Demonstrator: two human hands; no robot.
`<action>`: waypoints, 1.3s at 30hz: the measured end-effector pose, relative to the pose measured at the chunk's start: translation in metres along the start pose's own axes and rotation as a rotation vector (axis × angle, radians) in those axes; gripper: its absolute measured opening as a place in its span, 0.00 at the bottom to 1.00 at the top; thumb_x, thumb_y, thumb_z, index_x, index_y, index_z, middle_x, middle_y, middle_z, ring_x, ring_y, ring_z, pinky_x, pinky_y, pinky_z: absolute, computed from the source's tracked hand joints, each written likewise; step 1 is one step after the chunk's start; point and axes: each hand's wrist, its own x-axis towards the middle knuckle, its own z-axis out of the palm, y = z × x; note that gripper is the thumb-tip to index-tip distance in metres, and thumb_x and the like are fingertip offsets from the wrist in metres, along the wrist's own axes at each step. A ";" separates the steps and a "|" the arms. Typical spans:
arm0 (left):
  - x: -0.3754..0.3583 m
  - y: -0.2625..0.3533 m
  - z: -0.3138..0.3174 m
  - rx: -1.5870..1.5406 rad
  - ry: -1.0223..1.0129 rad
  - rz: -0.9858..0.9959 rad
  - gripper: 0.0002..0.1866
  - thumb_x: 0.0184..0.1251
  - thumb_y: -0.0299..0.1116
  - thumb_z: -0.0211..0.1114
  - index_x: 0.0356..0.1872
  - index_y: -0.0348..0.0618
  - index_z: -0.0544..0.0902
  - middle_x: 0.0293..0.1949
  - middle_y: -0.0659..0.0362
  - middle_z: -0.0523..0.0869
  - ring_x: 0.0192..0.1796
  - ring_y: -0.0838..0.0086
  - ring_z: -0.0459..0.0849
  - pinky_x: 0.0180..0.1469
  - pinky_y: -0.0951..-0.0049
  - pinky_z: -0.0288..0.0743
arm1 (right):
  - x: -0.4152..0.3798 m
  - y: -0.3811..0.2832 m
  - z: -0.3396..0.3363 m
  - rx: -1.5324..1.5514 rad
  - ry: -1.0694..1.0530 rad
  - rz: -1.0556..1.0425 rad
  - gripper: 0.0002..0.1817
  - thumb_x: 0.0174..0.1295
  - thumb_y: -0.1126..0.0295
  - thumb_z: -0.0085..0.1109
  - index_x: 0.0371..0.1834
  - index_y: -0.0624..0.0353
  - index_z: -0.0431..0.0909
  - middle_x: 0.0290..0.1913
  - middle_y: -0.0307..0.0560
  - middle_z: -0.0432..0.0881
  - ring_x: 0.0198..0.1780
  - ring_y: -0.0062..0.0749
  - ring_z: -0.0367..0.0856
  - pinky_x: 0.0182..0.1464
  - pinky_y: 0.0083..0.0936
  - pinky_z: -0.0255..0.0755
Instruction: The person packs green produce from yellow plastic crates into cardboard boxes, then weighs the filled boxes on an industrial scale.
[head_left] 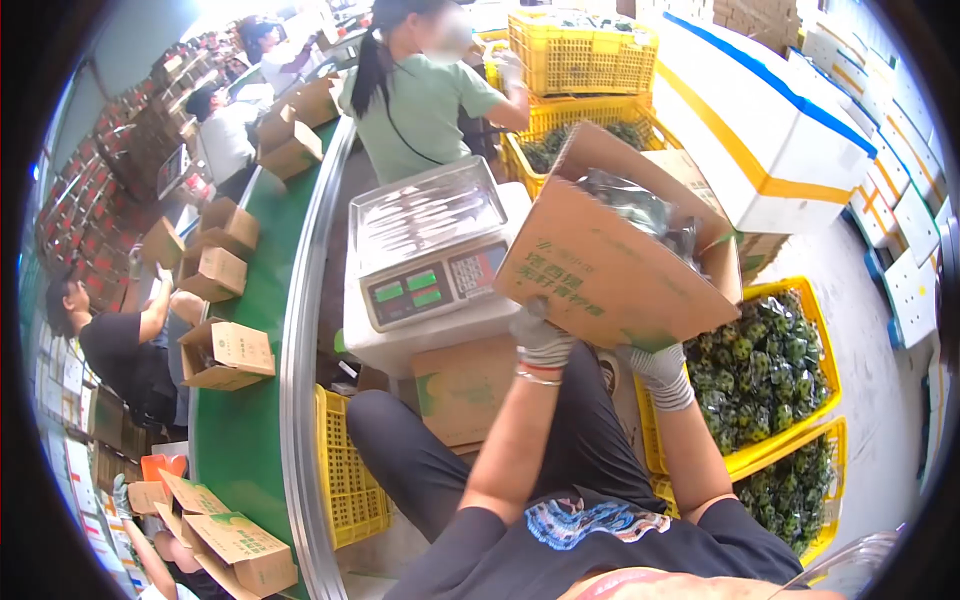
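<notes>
An open cardboard box (610,265) with green printing is held tilted in the air between my hands. Inside lie dark items in clear plastic (640,205); their kind is hard to make out. My left hand (543,335), in a grey-white glove, is closed on the box's lower left edge. My right hand (658,372), gloved the same way, grips the lower edge further right, its fingertips partly hidden by the box. Left of the box, a digital scale (430,240) with lit green displays rests on a white foam box (385,345).
Yellow crates (835,385) of wrapped dark green produce stand at my right; more yellow crates (590,60) are stacked ahead. A green conveyor (235,430) carries open cartons (240,350) at left. A co-worker (420,110) stands beyond the scale. A large white foam box (760,130) is at right.
</notes>
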 end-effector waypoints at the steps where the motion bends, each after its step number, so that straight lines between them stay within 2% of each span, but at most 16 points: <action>1: 0.018 0.034 0.006 0.360 -0.014 0.075 0.34 0.60 0.50 0.63 0.63 0.41 0.67 0.57 0.53 0.75 0.57 0.60 0.76 0.56 0.59 0.75 | 0.013 -0.005 0.003 -0.041 0.008 -0.047 0.50 0.38 0.69 0.77 0.67 0.58 0.57 0.60 0.49 0.69 0.57 0.38 0.74 0.57 0.29 0.70; 2: 0.040 0.069 0.013 0.720 -0.023 0.145 0.35 0.60 0.51 0.64 0.63 0.41 0.66 0.57 0.54 0.75 0.57 0.61 0.76 0.56 0.61 0.74 | 0.026 -0.010 0.005 -0.083 0.018 -0.094 0.51 0.38 0.70 0.76 0.68 0.58 0.54 0.61 0.51 0.69 0.57 0.39 0.74 0.56 0.30 0.70; 5: 0.083 0.123 0.001 0.514 -0.099 0.128 0.33 0.65 0.56 0.57 0.60 0.38 0.69 0.49 0.56 0.78 0.49 0.68 0.78 0.54 0.67 0.73 | 0.072 -0.003 0.022 -0.256 0.020 -0.350 0.58 0.38 0.74 0.74 0.72 0.56 0.42 0.60 0.55 0.69 0.58 0.40 0.73 0.57 0.31 0.70; 6: 0.092 0.137 -0.014 0.722 -0.107 0.065 0.34 0.66 0.58 0.56 0.60 0.36 0.69 0.48 0.56 0.78 0.47 0.70 0.78 0.54 0.67 0.72 | 0.095 0.001 0.039 -0.154 -0.058 -0.359 0.61 0.37 0.76 0.73 0.73 0.54 0.38 0.60 0.55 0.69 0.58 0.39 0.72 0.58 0.31 0.70; 8: 0.107 0.175 -0.028 0.569 -0.073 -0.018 0.34 0.66 0.57 0.56 0.58 0.35 0.70 0.46 0.56 0.79 0.45 0.70 0.79 0.53 0.68 0.72 | 0.141 0.007 0.073 0.047 -0.193 -0.334 0.65 0.36 0.77 0.72 0.74 0.50 0.32 0.61 0.55 0.67 0.59 0.36 0.70 0.59 0.32 0.69; 10: 0.118 0.192 -0.027 0.647 -0.020 0.252 0.29 0.66 0.51 0.59 0.56 0.36 0.72 0.43 0.57 0.80 0.43 0.71 0.79 0.49 0.70 0.74 | 0.181 -0.005 0.109 0.247 -0.244 -0.340 0.66 0.36 0.78 0.70 0.75 0.46 0.29 0.61 0.55 0.67 0.60 0.35 0.70 0.59 0.32 0.70; 13: 0.141 0.223 -0.046 0.646 0.130 0.303 0.18 0.68 0.40 0.59 0.51 0.38 0.77 0.41 0.60 0.79 0.42 0.77 0.77 0.45 0.76 0.72 | 0.239 -0.007 0.159 -0.166 -0.113 -0.525 0.57 0.32 0.62 0.73 0.70 0.55 0.51 0.52 0.57 0.76 0.44 0.47 0.78 0.52 0.35 0.74; 15: 0.153 0.233 -0.079 0.765 0.182 0.276 0.24 0.69 0.37 0.55 0.62 0.37 0.68 0.53 0.57 0.76 0.52 0.74 0.74 0.56 0.74 0.66 | 0.261 -0.006 0.178 -0.377 -0.115 -0.370 0.54 0.28 0.61 0.73 0.66 0.59 0.57 0.47 0.55 0.78 0.43 0.46 0.77 0.51 0.34 0.73; 17: 0.171 0.237 -0.141 0.982 0.297 0.324 0.13 0.68 0.39 0.58 0.44 0.40 0.79 0.35 0.64 0.75 0.38 0.81 0.71 0.43 0.77 0.68 | 0.278 0.000 0.193 -0.443 -0.130 -0.215 0.52 0.25 0.66 0.73 0.63 0.60 0.61 0.43 0.51 0.77 0.45 0.38 0.75 0.52 0.33 0.71; 18: 0.166 0.237 -0.121 1.174 0.349 0.054 0.27 0.70 0.34 0.52 0.68 0.36 0.63 0.61 0.55 0.72 0.57 0.73 0.71 0.60 0.74 0.64 | 0.283 0.004 0.198 -0.496 -0.134 -0.189 0.51 0.23 0.67 0.73 0.61 0.61 0.63 0.41 0.49 0.77 0.46 0.35 0.75 0.52 0.32 0.71; 22: 0.184 0.222 -0.150 1.222 0.281 0.218 0.28 0.71 0.38 0.53 0.68 0.34 0.62 0.67 0.48 0.65 0.68 0.66 0.64 0.68 0.71 0.56 | 0.295 0.015 0.201 -0.616 -0.118 -0.288 0.41 0.33 0.67 0.74 0.58 0.58 0.69 0.40 0.45 0.79 0.41 0.33 0.77 0.47 0.26 0.73; 25: 0.176 0.224 -0.146 1.136 0.349 0.219 0.28 0.72 0.44 0.53 0.67 0.42 0.65 0.61 0.61 0.71 0.56 0.78 0.69 0.54 0.78 0.64 | 0.313 0.021 0.181 -0.242 -0.322 -0.195 0.51 0.37 0.69 0.73 0.68 0.59 0.55 0.53 0.51 0.74 0.52 0.35 0.76 0.52 0.28 0.73; 27: 0.167 0.229 -0.135 1.047 0.415 0.206 0.28 0.71 0.49 0.54 0.67 0.46 0.67 0.59 0.66 0.73 0.52 0.81 0.72 0.49 0.77 0.69 | 0.313 0.010 0.158 0.041 -0.313 -0.379 0.56 0.41 0.73 0.72 0.74 0.62 0.44 0.65 0.57 0.65 0.60 0.38 0.72 0.59 0.32 0.71; 31: 0.155 0.249 -0.127 0.874 0.480 0.171 0.31 0.69 0.53 0.53 0.67 0.47 0.66 0.62 0.55 0.73 0.60 0.67 0.72 0.62 0.59 0.60 | 0.283 -0.057 0.115 0.253 -0.145 -0.288 0.41 0.52 0.74 0.70 0.69 0.63 0.56 0.62 0.57 0.67 0.62 0.38 0.70 0.61 0.28 0.68; 33: 0.144 0.259 -0.129 0.888 0.513 0.171 0.28 0.70 0.49 0.54 0.66 0.46 0.68 0.58 0.55 0.76 0.55 0.69 0.75 0.57 0.64 0.67 | 0.282 -0.051 0.096 0.196 -0.051 -0.308 0.32 0.54 0.72 0.69 0.62 0.64 0.67 0.56 0.54 0.74 0.58 0.35 0.74 0.57 0.25 0.72; 39: 0.119 0.274 -0.152 1.363 0.464 0.405 0.19 0.70 0.39 0.55 0.58 0.43 0.75 0.48 0.57 0.83 0.47 0.72 0.81 0.48 0.71 0.74 | 0.263 -0.059 0.083 0.152 -0.141 -0.387 0.21 0.62 0.72 0.60 0.59 0.60 0.73 0.52 0.43 0.80 0.48 0.21 0.79 0.51 0.18 0.74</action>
